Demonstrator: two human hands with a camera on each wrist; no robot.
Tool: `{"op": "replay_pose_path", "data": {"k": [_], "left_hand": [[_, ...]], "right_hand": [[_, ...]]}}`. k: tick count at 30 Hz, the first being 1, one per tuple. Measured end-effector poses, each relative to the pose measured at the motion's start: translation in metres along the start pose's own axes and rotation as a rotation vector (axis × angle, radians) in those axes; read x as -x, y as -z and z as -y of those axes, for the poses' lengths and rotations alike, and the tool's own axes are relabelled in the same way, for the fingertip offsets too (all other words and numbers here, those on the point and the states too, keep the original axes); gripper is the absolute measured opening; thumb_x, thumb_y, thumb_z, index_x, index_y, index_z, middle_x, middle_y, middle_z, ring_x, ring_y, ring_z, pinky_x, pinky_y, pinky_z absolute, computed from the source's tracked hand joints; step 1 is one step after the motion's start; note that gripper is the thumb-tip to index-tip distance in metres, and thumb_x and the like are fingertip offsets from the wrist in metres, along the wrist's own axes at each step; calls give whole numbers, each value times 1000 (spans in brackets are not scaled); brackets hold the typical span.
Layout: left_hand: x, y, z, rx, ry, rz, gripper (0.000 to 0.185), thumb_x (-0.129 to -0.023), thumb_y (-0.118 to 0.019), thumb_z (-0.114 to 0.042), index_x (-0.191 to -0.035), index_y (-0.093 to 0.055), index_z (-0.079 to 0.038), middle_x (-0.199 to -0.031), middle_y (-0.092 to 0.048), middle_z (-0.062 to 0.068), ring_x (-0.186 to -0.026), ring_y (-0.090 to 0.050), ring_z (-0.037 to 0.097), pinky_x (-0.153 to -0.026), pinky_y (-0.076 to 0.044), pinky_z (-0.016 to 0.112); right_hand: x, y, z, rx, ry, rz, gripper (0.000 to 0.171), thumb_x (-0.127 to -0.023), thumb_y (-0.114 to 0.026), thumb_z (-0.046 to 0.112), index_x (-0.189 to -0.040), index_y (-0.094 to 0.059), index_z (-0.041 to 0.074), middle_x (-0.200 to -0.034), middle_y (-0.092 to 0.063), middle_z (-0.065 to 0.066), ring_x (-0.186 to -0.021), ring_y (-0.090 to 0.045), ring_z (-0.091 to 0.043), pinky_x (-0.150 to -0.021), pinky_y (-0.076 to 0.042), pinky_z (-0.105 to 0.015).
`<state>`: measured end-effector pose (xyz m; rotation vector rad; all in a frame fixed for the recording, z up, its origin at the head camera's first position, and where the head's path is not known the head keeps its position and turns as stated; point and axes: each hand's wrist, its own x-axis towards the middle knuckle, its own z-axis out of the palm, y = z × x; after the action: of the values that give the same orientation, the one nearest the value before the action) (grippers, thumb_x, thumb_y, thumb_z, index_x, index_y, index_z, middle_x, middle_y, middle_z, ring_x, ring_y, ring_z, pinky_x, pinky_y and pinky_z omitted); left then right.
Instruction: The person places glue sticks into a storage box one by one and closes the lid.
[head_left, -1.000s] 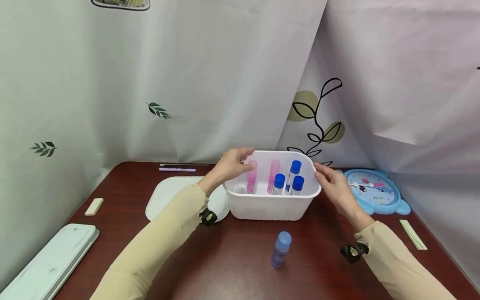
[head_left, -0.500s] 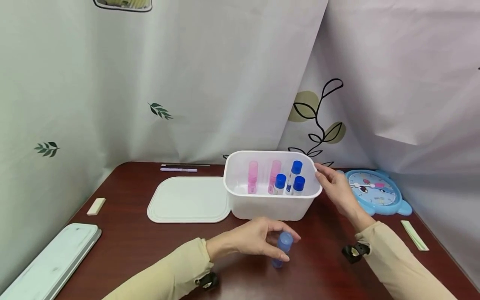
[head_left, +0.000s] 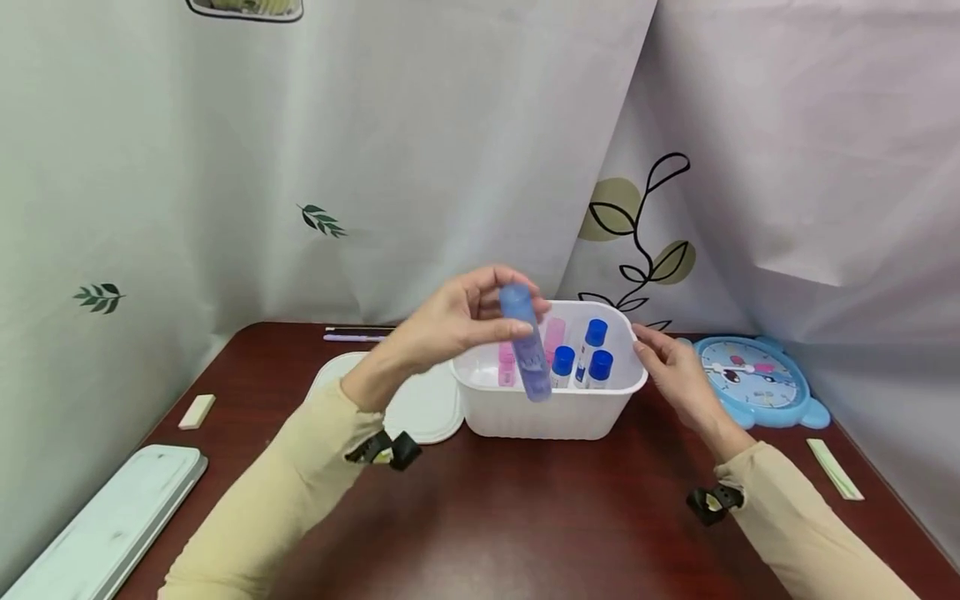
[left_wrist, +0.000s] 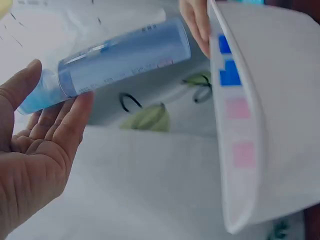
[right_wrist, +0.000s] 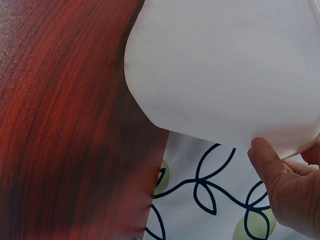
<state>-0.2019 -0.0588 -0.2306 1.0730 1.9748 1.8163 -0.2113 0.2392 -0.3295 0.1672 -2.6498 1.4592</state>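
My left hand [head_left: 450, 323] pinches a translucent blue glue stick [head_left: 531, 358] near its capped top, tilted in the air over the front of the white bin [head_left: 536, 417]. In the left wrist view the glue stick [left_wrist: 127, 57] points toward the bin's rim [left_wrist: 240, 125], with thumb and fingers at its cap end. At the bin's right end my right hand [head_left: 675, 379] grips the rim, also seen in the right wrist view against the bin's wall [right_wrist: 225, 65]. Inside stand several tubes: blue-capped glue sticks [head_left: 595, 335] and pink ones [head_left: 555, 335], the latter partly hidden.
A white lid [head_left: 423, 408] lies left of the bin, partly behind my left arm. A blue clock [head_left: 753, 379] lies at the right. On the left are a long pale case [head_left: 105, 525] and a small white block [head_left: 197, 412]; a folded pale strip [head_left: 835, 468] lies far right.
My left hand moved from the bin down to the blue glue stick on the table, took hold of it and lifted it to the bin. My right hand stayed at the rim.
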Motion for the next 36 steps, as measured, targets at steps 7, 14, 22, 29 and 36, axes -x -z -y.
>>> {"op": "replay_pose_path", "data": {"k": [7, 14, 22, 29, 36], "left_hand": [[-22, 25, 43, -90, 95, -38, 30, -85, -63, 5, -114, -54, 4, -116, -64, 19, -110, -60, 27, -94, -50, 31], [-28, 29, 84, -203, 222, 116, 29, -86, -63, 3, -115, -57, 4, -118, -60, 24, -101, -59, 16, -91, -48, 27], [-32, 30, 88, -355, 302, 213, 29, -84, -64, 3, -113, -61, -2, -102, -65, 10, -94, -59, 12, -87, -48, 23], [-34, 29, 92, -420, 277, 288, 28, -82, -64, 9, -109, -60, 5, -99, -58, 9, -92, -61, 13, -86, -49, 22], [-28, 29, 84, -490, 241, 209, 37, -84, -66, 2, -120, -59, 3, -121, -60, 16, -113, -58, 26, -97, -47, 28]], "right_hand": [[2, -1, 1, 2, -10, 2, 50, -102, -40, 25, -144, -32, -2, -140, -42, -28, -121, -50, -40, -95, -43, -42], [2, -2, 1, -13, -10, 5, 50, -102, -40, 24, -144, -32, -3, -140, -41, -28, -122, -49, -40, -96, -42, -42], [2, -1, 2, -21, -15, 9, 51, -102, -40, 24, -144, -30, -3, -141, -39, -29, -123, -48, -40, -96, -41, -41], [1, -2, 2, -23, -2, 6, 50, -102, -40, 23, -144, -31, -3, -141, -40, -28, -123, -48, -40, -97, -41, -41], [1, -3, 0, -14, 6, -8, 50, -102, -40, 22, -143, -32, -4, -141, -40, -28, -125, -46, -39, -98, -40, -43]]}}
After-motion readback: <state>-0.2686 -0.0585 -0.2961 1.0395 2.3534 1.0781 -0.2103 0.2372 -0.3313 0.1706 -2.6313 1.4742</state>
